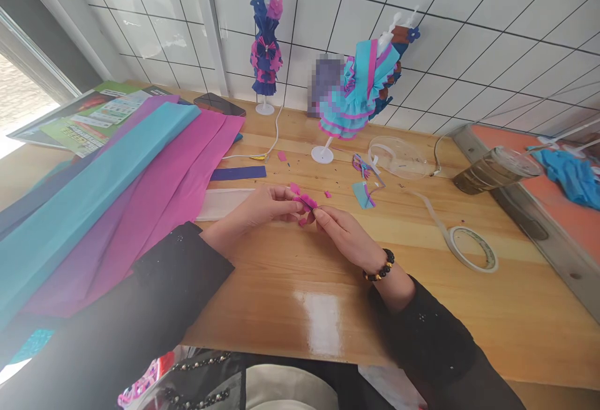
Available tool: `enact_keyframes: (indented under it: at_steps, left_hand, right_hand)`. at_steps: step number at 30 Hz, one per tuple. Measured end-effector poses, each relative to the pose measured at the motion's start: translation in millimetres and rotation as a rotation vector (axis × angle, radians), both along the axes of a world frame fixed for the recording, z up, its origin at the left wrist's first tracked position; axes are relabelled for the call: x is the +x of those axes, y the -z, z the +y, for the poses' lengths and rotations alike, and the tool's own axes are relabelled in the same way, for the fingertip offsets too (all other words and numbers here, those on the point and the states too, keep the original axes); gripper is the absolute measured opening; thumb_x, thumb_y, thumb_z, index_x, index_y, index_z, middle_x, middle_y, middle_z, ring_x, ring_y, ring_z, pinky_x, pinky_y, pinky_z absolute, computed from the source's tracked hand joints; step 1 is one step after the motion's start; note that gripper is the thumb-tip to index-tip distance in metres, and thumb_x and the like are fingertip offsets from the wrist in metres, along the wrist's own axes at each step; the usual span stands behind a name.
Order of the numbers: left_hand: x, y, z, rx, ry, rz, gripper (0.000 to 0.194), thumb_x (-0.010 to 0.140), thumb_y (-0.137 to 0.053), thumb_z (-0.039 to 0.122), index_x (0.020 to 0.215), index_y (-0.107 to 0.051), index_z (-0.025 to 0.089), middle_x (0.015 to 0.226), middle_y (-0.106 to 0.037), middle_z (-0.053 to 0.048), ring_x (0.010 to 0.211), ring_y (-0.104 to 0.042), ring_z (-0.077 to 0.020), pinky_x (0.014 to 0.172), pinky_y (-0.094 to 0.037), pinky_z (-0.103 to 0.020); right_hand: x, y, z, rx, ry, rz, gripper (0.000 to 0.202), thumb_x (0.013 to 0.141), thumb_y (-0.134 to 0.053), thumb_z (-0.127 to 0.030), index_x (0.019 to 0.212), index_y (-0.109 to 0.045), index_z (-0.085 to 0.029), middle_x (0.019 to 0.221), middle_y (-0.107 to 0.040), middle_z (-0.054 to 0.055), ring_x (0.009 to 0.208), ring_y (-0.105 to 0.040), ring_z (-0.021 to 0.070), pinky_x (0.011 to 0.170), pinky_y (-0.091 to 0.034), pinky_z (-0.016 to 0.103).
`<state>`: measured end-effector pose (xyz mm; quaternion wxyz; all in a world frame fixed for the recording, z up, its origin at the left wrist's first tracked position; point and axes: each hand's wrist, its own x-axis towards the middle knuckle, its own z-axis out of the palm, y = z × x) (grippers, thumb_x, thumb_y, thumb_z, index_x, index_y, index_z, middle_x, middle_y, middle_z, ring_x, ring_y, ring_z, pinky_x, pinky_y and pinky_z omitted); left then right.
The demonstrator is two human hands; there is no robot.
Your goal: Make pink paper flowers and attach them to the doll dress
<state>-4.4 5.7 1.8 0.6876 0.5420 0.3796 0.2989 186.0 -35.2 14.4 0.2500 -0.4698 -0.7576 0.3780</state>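
Note:
Near the middle of the wooden table, my left hand (269, 205) pinches a small ruffled pink paper piece (308, 201) from its left side. My right hand (341, 232), with a beaded bracelet at the wrist, closes its fingertips on the right side of that same piece, where a thin dark strip shows. The two hands nearly touch. Small pink scraps (327, 194) lie just beyond them. A dark blue strip (239, 173) and a white sheet (222, 202) lie by my left hand.
Long pink, purple and turquoise sheets (126, 179) cover the left side. Dressed figures on stands (265, 109) stand by the tiled wall. At the right are a tape roll (473, 249), a tilted brown-tinted cup (492, 171) and a metal-edged orange surface (572, 210).

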Motion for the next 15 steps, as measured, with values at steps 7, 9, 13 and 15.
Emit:
enact_keyframes:
  at_steps: [7,9,13,15]
  left_hand:
    - [-0.2,0.6,-0.1,-0.048,-0.018,-0.051,0.021,0.067,-0.07,0.032,0.08,-0.07,0.016,0.08,-0.069,-0.004,0.075,-0.062,-0.0135,0.078,-0.049,-0.031]
    - [-0.4,1.0,0.3,-0.054,-0.019,-0.053,0.021,0.067,-0.07,0.032,0.081,-0.07,0.017,0.08,-0.069,-0.004,0.075,-0.062,-0.0137,0.079,-0.049,-0.031]
    - [-0.8,1.7,0.8,-0.05,-0.034,-0.043,0.021,0.066,-0.07,0.032,0.08,-0.07,0.017,0.081,-0.069,-0.005,0.076,-0.061,-0.0137,0.079,-0.048,-0.03]
    - [-0.9,2.0,0.8,-0.044,-0.036,-0.035,0.021,0.066,-0.07,0.032,0.08,-0.071,0.017,0.081,-0.069,-0.005,0.076,-0.061,-0.0138,0.078,-0.048,-0.031]
  right_hand:
    - [1.6,3.7,1.7,0.006,-0.018,0.012,0.041,0.093,-0.03,-0.039,0.084,-0.061,-0.015,0.082,-0.061,0.003,0.075,-0.053,0.013,0.073,-0.039,0.024]
    - [1.6,3.8,1.8,0.009,-0.016,0.008,0.04,0.093,-0.03,-0.038,0.084,-0.061,-0.016,0.082,-0.062,0.003,0.075,-0.054,0.0129,0.072,-0.039,0.023]
    - [1.4,2.9,1.6,0.007,-0.013,-0.008,0.039,0.093,-0.03,-0.036,0.084,-0.062,-0.015,0.079,-0.06,0.002,0.075,-0.054,0.0126,0.072,-0.038,0.023]
    - [1.3,2.4,1.3,0.009,-0.015,-0.015,0.038,0.094,-0.03,-0.035,0.084,-0.062,-0.015,0.079,-0.06,0.002,0.074,-0.053,0.0124,0.073,-0.038,0.023]
